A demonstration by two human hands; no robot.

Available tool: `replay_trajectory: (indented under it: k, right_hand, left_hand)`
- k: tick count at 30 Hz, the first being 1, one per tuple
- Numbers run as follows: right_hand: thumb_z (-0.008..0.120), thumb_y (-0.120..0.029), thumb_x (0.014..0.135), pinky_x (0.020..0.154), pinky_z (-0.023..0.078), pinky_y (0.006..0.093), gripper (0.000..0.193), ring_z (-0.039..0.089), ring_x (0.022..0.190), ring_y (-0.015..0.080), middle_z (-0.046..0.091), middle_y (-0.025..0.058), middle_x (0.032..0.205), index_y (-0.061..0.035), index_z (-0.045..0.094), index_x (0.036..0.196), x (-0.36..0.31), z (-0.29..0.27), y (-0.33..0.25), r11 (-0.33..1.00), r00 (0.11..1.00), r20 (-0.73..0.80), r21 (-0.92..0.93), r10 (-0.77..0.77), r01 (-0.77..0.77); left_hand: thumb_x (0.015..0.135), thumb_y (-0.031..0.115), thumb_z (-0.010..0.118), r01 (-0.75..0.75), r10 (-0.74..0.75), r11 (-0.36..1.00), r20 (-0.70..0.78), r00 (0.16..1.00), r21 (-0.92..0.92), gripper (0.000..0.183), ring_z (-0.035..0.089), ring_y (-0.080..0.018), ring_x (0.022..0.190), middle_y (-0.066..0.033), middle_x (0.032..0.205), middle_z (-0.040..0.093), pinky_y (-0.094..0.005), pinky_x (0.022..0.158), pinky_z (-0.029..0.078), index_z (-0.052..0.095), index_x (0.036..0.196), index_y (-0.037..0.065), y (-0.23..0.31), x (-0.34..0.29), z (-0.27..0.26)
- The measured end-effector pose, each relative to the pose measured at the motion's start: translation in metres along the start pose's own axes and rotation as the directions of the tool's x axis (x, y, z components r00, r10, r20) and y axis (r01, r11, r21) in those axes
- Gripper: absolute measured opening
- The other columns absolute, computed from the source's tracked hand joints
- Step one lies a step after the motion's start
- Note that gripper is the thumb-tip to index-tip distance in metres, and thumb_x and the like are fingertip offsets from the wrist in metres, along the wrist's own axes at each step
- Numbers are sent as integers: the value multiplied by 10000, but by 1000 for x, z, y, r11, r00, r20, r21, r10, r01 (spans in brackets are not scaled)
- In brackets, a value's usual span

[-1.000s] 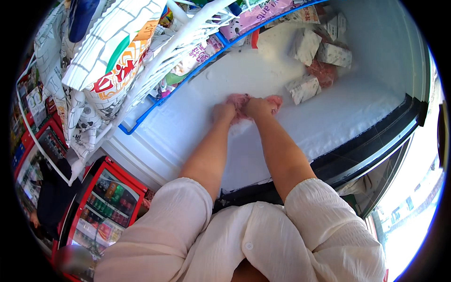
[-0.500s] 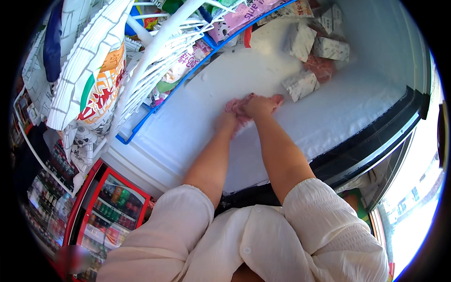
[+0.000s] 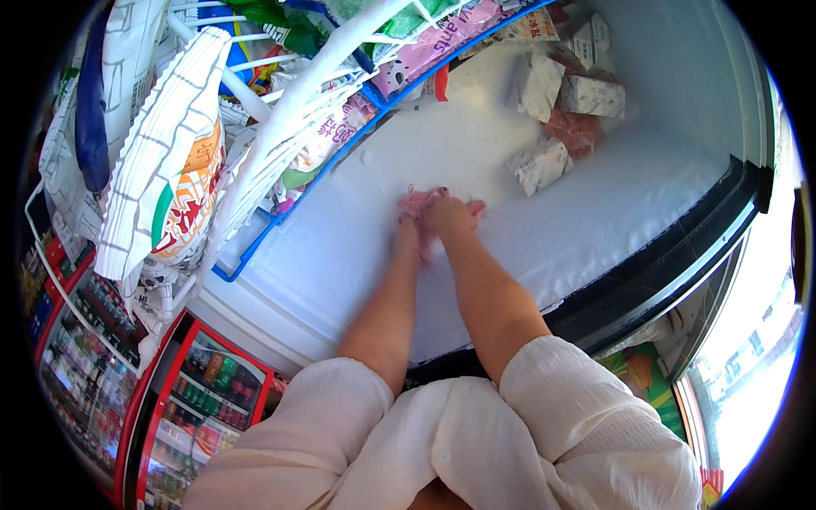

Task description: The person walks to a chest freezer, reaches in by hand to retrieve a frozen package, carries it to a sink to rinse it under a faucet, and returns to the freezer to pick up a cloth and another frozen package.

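A crumpled pink cloth [image 3: 416, 201] lies bunched on the frosty white floor of a chest freezer [image 3: 357, 272]. Closed over its middle is my right hand [image 3: 448, 214], with cloth ends poking out past the fingers on both sides. My left hand [image 3: 409, 229] grips the cloth's near left part, right beside the other hand; its fingers are mostly hidden in the folds. Both arms reach down over the black front edge into the freezer.
Several white printed packets [image 3: 544, 166] and reddish bags rest at the freezer's far right. A blue-rimmed basket [image 3: 327, 146] of bagged snacks and a white wire rack [image 3: 255, 140] crowd the left. A red-framed drinks cooler [image 3: 204, 399] stands at lower left.
Both hands have moved slightly down and left with the pink cloth, my right hand further left than my left. The cloth looks more bunched under my hands.
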State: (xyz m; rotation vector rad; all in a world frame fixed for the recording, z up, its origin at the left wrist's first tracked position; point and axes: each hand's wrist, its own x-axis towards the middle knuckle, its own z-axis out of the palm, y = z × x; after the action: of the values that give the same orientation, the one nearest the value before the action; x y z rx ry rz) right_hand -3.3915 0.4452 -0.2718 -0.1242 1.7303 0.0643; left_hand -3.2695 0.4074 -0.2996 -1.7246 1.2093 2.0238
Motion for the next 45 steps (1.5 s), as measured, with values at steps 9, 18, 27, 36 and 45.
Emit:
replay_trajectory:
  k: [9,18,27,36,45]
  right_hand:
    - [445,-409,856,848,473,421,541,602,1059,321,628,142,1163,-19,562,1214,16,6,2,993,992,59,52,-113,110]
    - [617,-471,717,691,488,362,545,642,777,273,656,186,775,56,663,849,62,47,34,908,993,-115,414,-21,67]
    - [474,-517,796,881,446,372,549,591,1034,319,626,193,1072,-65,653,1049,-39,-50,19,967,977,-31,144,-209,212]
    - [458,-528,796,947,434,358,562,580,1117,274,617,158,1178,-131,645,1148,-193,-85,-35,910,933,-202,-356,-297,213]
    - [530,-584,756,909,462,349,594,588,1110,255,637,85,1164,-140,659,1129,-374,-53,-114,673,800,-345,-733,-491,97]
  left_hand:
    - [929,537,406,181,-163,873,78,983,-453,476,576,-210,811,-41,962,604,-363,668,461,552,1114,124,-6,13,0]
    - [791,719,428,347,-271,789,219,937,-508,537,543,-194,886,14,986,600,-463,653,372,585,988,244,-33,32,3]
    - [743,782,401,475,-412,761,237,880,-442,601,526,-269,982,6,1061,604,-462,781,392,592,1006,277,86,-64,35]
    - [749,788,411,403,-188,599,368,911,-692,735,477,-263,1178,-38,1270,537,-556,942,319,528,1216,232,137,-179,22]
    - [780,727,451,305,196,269,362,911,-913,689,447,-262,1221,-43,1299,514,-566,973,294,496,1248,223,173,-294,-31]
